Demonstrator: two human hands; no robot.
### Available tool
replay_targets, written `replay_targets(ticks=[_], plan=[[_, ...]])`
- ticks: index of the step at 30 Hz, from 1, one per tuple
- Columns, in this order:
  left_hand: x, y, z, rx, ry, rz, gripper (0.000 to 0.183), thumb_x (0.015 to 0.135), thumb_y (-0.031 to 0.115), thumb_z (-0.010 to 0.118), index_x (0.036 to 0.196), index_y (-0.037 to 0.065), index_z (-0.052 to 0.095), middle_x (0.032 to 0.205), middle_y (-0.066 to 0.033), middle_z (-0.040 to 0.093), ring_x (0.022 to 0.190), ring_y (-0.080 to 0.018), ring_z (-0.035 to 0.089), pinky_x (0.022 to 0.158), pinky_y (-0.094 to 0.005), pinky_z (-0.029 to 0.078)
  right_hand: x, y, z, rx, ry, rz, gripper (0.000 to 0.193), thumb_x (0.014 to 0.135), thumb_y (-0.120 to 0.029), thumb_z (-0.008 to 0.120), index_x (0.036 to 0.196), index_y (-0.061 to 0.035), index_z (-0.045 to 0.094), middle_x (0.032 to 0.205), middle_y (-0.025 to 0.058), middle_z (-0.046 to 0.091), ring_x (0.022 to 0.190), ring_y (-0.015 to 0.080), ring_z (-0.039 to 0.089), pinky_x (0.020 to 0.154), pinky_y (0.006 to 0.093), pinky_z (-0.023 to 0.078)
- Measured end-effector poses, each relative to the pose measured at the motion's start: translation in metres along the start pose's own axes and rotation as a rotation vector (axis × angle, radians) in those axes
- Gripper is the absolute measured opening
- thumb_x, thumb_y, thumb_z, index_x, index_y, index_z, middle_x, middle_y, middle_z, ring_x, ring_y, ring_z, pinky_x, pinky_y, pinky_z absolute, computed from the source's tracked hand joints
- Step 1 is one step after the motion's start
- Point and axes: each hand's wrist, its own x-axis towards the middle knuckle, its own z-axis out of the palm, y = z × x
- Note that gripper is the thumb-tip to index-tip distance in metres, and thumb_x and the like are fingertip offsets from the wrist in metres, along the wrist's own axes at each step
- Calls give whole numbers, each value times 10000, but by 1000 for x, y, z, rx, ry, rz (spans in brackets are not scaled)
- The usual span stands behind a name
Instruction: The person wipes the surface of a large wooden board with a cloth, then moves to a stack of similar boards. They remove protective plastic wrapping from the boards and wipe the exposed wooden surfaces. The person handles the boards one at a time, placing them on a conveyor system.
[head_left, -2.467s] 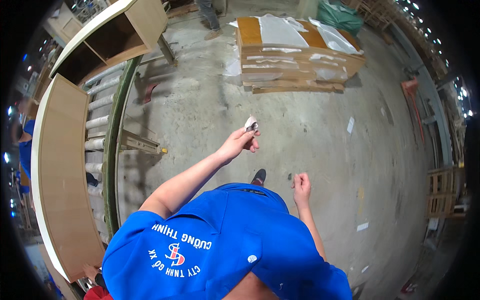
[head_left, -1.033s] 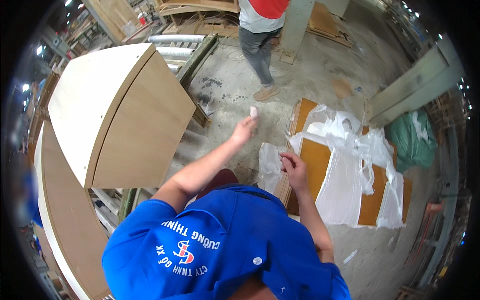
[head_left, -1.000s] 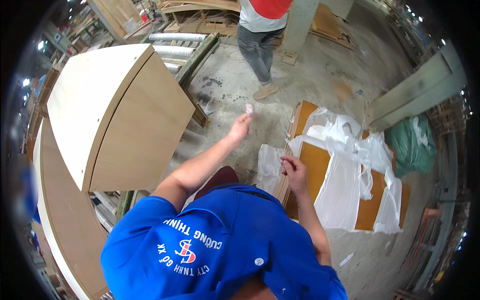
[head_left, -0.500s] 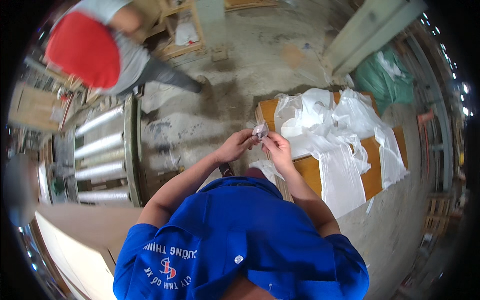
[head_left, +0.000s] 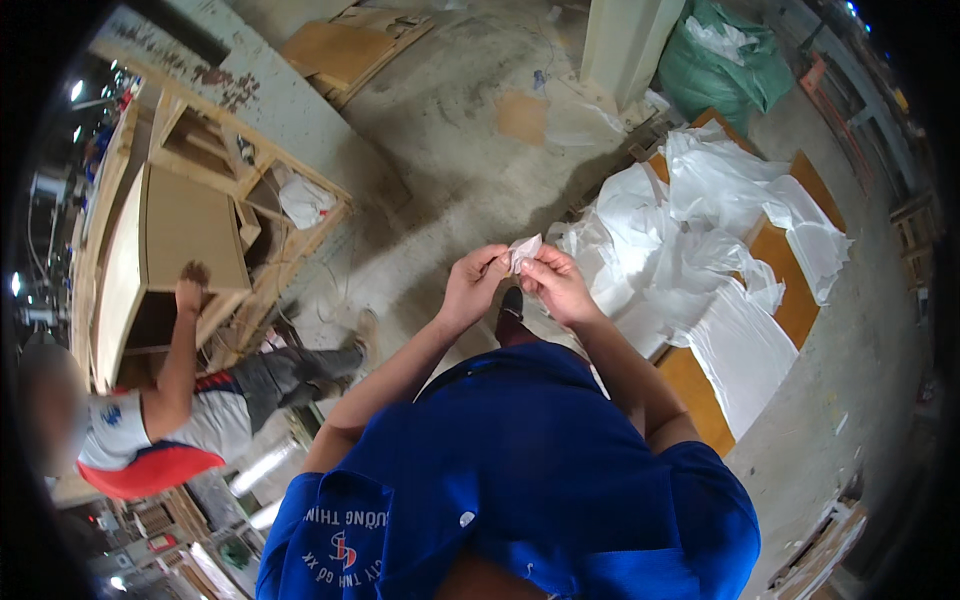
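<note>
Scrap [head_left: 524,252], one, crumpled, between left hand [head_left: 470,290] and right hand [head_left: 562,292].
Fingers [head_left: 488,255] of both pinch it near one draped stack [head_left: 697,400]; a second ago only the left held it.

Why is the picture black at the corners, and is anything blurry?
Head view: the fisheye lens leaves that dark rim; head view: a co-worker's head is blurred; head view: the left hand, right hand and pale scrap look fairly clear.
</note>
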Motion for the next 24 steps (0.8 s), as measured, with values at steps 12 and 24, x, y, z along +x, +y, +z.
replay_targets(ticks=[12,24], plan=[[237,-5,-72,282,-31,215,126,883,120,538,886,12,602,676,-48,580,623,-90,519,569,-244,428,227,-50,-18,-153,253,-189,93,845,-85,591,909,-21,612,779,22,610,666,79,554,614,218,447],[489,-61,-100,340,-539,217,171,879,102,530,984,-24,578,920,-71,497,783,-156,490,707,-252,403,276,0,-155,-712,1074,156,302,890,-270,532,772,7,546,626,78,527,574,130,487,560,289,435]])
